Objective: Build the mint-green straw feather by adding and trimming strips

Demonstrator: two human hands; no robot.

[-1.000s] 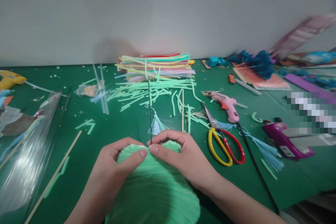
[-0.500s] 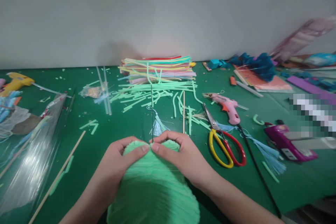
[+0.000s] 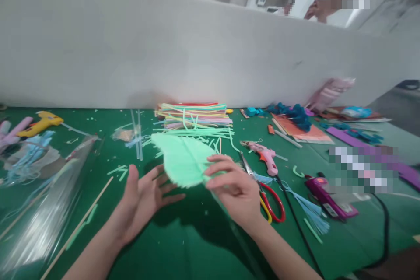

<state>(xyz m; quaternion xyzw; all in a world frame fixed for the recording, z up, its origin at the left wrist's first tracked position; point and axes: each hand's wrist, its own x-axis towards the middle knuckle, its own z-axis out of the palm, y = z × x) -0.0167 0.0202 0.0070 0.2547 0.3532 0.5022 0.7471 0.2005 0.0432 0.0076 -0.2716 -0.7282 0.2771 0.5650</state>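
A pale green, leaf-shaped piece of fuzzy pipe cleaners (image 3: 183,159) hangs tilted above the table, its pointed tip toward the far left. My right hand (image 3: 236,188) pinches it at the base, where a thin stem trails down toward me, blurred. Fingers spread and palm turned up, my left hand (image 3: 144,197) is just left of and below the leaf, holding nothing. Beyond the leaf lie loose green pipe cleaners (image 3: 213,132), and behind those a stack in mixed colours (image 3: 197,113). Scissors (image 3: 274,201) with red and yellow handles are partly hidden behind my right hand.
A pink glue gun (image 3: 267,157) and a purple device (image 3: 331,199) lie to the right, with blue tassels (image 3: 311,210) between. At left are a yellow glue gun (image 3: 44,123), clear plastic sleeves (image 3: 49,210) and a wooden stick (image 3: 78,225). Behind a grey partition (image 3: 197,61) is a person.
The green leaf has been turned over and lifted away from me, its tip now pointing far. My left hand has let go and opened; my right hand now holds the base. The view has tilted up.
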